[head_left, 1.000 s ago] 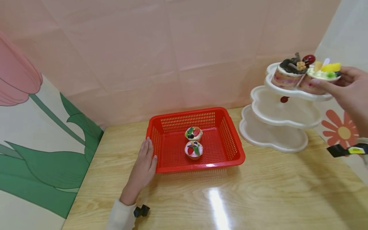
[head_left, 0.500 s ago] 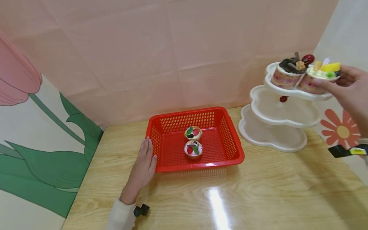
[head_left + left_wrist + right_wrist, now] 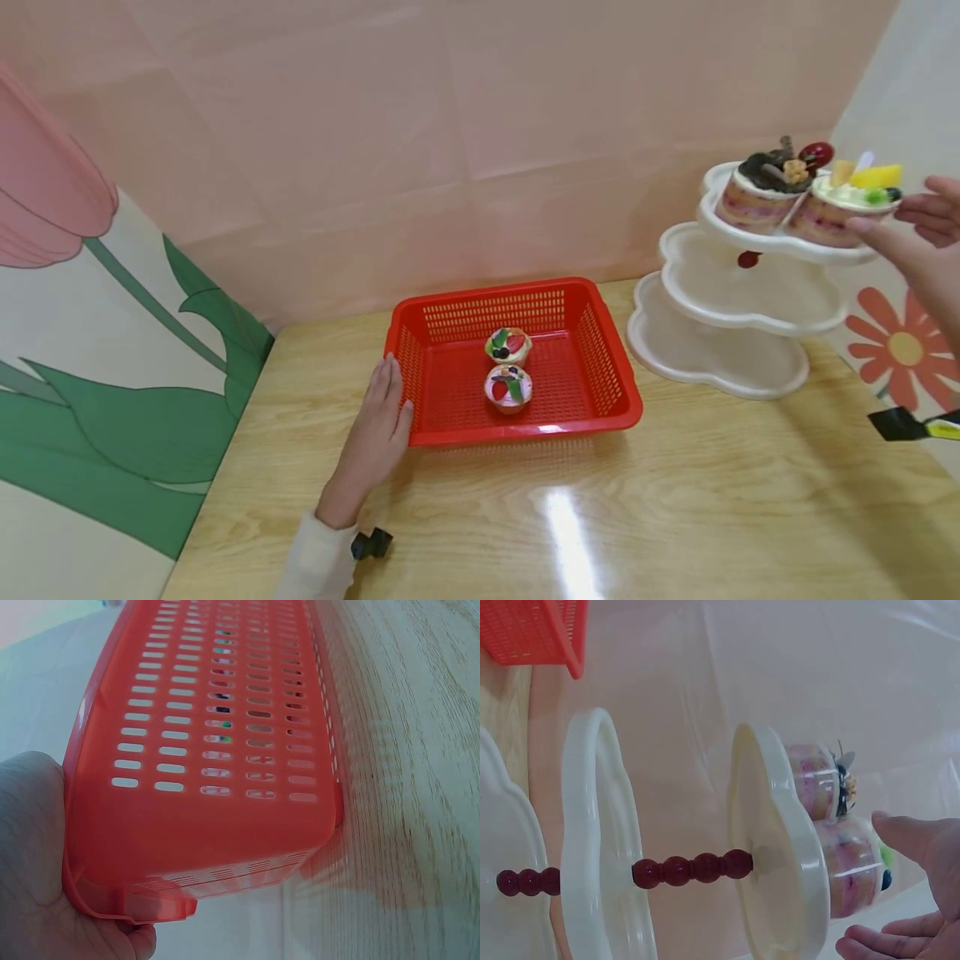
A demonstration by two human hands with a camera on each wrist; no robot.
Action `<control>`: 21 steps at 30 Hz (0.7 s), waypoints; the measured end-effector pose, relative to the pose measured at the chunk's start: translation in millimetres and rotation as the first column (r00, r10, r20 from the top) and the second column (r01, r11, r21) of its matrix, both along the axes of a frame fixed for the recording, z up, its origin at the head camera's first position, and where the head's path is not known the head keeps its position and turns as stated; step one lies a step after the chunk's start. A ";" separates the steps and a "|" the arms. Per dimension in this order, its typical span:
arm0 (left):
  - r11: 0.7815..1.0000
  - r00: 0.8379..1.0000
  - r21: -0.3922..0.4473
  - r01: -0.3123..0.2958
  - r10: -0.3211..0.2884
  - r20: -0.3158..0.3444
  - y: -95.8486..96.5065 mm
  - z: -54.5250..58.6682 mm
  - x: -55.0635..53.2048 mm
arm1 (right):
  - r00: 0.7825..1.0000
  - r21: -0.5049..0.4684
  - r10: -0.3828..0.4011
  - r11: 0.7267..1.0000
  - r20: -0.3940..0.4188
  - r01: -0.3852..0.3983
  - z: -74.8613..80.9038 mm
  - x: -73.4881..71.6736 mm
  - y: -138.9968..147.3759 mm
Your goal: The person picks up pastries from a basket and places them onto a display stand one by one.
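Two cake cups stand side by side on the top tier of a white three-tier stand [image 3: 750, 312]. One cake cup [image 3: 759, 200] has dark chocolate pieces and a cherry; the other, a fruit cake cup [image 3: 832, 218], has cream and yellow fruit. My right hand [image 3: 922, 889] is spread around the fruit cup, its thumb near the cup's top and the other fingers apart from it. With fingers straight, my left hand [image 3: 375, 425] rests along the left rim of a red plastic basket [image 3: 525, 432]. Two small cupcakes [image 3: 508, 388] sit inside the basket.
The wooden table [image 3: 480, 517] carries the basket in the middle and the stand at the right. Behind them hangs a pink cloth backdrop [image 3: 315, 150]. The stand's lower two tiers jut out below the top one.
My right hand has let go of the fruit cake cup, its fingers spreading and drawing back to the right. The left hand stays on the basket's rim.
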State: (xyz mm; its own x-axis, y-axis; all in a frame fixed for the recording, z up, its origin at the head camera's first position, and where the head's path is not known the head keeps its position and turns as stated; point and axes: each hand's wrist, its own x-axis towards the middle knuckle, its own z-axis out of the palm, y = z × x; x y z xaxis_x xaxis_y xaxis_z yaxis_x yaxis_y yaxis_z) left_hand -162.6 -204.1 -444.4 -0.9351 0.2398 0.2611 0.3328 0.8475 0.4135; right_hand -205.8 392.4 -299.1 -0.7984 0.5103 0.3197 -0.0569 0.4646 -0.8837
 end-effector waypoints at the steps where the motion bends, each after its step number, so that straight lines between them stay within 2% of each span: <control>1: 1.000 1.000 0.002 -0.001 0.001 0.000 0.0 -0.3 0.2 | 0.999 0.059 -0.016 0.998 0.040 0.014 -0.2 3.7 -1.9; 2: 1.000 1.000 0.001 -0.001 0.001 0.001 -0.1 -0.7 0.5 | 0.996 0.129 -0.033 0.991 0.086 0.021 -0.6 7.5 -3.7; 4: 1.000 1.000 0.003 -0.001 0.001 0.004 -0.3 -1.3 1.4 | 0.993 0.156 -0.042 0.987 0.112 0.025 -1.4 12.6 -6.9; 12: 1.000 1.000 0.006 -0.003 0.003 0.004 0.5 -2.4 2.1 | 0.998 0.071 -0.068 0.995 0.003 0.067 -0.5 25.3 -19.5; 17: 1.000 1.000 -0.001 0.000 0.000 -0.003 0.5 -0.7 0.9 | 0.991 0.126 -0.111 0.985 -0.071 0.119 -4.1 36.5 -38.3; 19: 1.000 1.000 -0.002 0.001 -0.001 0.000 0.3 0.1 0.8 | 0.989 0.154 -0.096 0.982 -0.112 0.113 -5.9 40.5 -44.7; 21: 1.000 1.000 -0.005 0.000 0.000 0.003 0.4 1.0 0.6 | 0.991 0.152 -0.066 0.985 -0.118 0.084 -6.7 44.8 -50.6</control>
